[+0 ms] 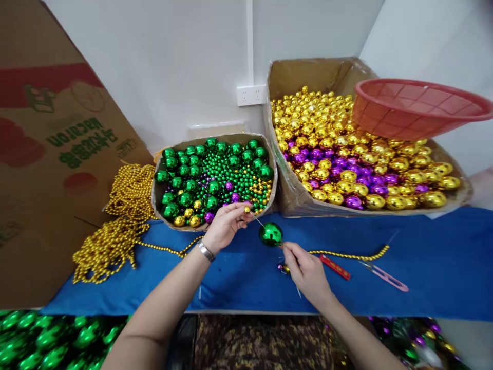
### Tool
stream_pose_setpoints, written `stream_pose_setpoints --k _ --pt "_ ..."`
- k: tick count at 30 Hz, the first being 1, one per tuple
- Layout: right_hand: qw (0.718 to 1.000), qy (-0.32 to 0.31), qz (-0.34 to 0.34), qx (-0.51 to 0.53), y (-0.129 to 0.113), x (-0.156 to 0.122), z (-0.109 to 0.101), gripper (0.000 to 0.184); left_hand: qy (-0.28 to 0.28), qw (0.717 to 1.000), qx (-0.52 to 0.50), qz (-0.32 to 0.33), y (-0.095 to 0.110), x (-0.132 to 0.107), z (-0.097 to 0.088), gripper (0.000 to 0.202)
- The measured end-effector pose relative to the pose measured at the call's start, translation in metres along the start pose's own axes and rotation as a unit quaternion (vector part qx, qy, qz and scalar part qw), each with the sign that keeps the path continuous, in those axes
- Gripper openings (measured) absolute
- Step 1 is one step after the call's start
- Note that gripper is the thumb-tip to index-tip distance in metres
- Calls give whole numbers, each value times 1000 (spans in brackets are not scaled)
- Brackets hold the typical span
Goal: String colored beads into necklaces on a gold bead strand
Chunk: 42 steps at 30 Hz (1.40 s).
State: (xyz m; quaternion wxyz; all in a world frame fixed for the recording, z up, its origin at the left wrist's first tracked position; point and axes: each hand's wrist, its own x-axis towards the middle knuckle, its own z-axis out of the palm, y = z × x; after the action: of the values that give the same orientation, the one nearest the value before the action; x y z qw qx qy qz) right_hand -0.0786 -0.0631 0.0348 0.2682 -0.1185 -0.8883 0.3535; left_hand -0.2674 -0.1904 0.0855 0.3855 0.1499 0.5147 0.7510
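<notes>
Between my hands, above the blue cloth [239, 288], hangs a large shiny green ball [270, 234] on a thin string or wire. My left hand [228, 222] pinches a small gold bead [247, 209] at the thread's upper end, by the front edge of the bead box. My right hand [304, 267] is closed at the lower right side of the green ball; whatever its fingertips grip there is too small to make out. Small purple and gold beads [284, 267] show beside that hand, partly hidden by it.
A carton [157, 203] of green, purple and gold balls stands behind my left hand. Right of it is a larger carton [308, 208] with a red basket [419, 121] on top. Gold bead strings [103, 252], a red-handled cutter [335, 267] and pink thread snips [389, 279] lie on the cloth.
</notes>
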Motion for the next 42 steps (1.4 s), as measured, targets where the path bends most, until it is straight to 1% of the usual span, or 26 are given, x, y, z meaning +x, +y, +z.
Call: stream_pose_setpoints --k 8,11,13,16,18,20,22,23,25,26,29,31,34,35,36,37,38,39,40,41,42 --pt "1000 -7 -12 -12 -1 -5 5 23 23 999 -30 -11 -3 -12 -3 26" --pt "999 -2 -27 -22 0 -6 7 24 26 1000 -17 -6 -3 -14 -6 27" --pt "998 2 -43 -45 3 -8 10 25 33 999 24 11 -5 -17 -8 30" --pt "992 -1 -76 -102 10 -10 19 29 38 990 124 56 -12 -23 -11 35" --pt "989 -21 -78 -128 17 -11 26 29 18 980 186 61 -19 -29 -14 33" --pt "987 -56 -66 -137 23 -12 31 29 7 972 227 52 -27 -34 -16 29" --pt "985 -80 -59 -144 27 -11 33 28 32 964 255 65 -31 -38 -17 28" --pt "984 -79 -58 -149 27 -9 33 28 51 960 265 79 -32 -40 -16 28" --pt "986 -58 -59 -148 23 -3 31 30 76 952 276 111 -31 -43 -14 27" --pt "987 -45 -62 -138 19 1 31 32 76 949 278 126 -29 -44 -11 26" --pt "992 -35 -83 -85 6 16 34 36 57 944 280 167 -22 -48 -2 22" --pt "994 -41 -92 -52 2 24 39 32 40 941 283 183 -17 -50 3 21" --pt "995 -47 -86 -16 3 28 45 28 -8 939 300 167 -9 -45 -1 25" --pt "996 -45 -76 -5 5 27 45 28 -13 931 324 167 -5 -40 -5 28" --pt "997 -45 -60 6 7 26 45 28 -4 914 365 176 -1 -34 -10 31" --pt "998 -47 -41 14 9 25 45 28 17 886 421 193 2 -25 -15 32" --pt "998 -49 -21 20 10 24 44 28 46 845 489 211 4 -15 -21 33" --pt "998 -51 -6 22 10 22 43 28 74 796 558 221 6 -5 -25 34" --pt "999 -50 1 19 9 21 42 28 91 749 620 215 7 6 -28 35" --pt "999 -48 -2 13 8 21 40 28 99 708 671 198 7 15 -30 37" --pt "999 -44 -9 7 6 20 39 28 100 677 708 176 5 23 -30 38"
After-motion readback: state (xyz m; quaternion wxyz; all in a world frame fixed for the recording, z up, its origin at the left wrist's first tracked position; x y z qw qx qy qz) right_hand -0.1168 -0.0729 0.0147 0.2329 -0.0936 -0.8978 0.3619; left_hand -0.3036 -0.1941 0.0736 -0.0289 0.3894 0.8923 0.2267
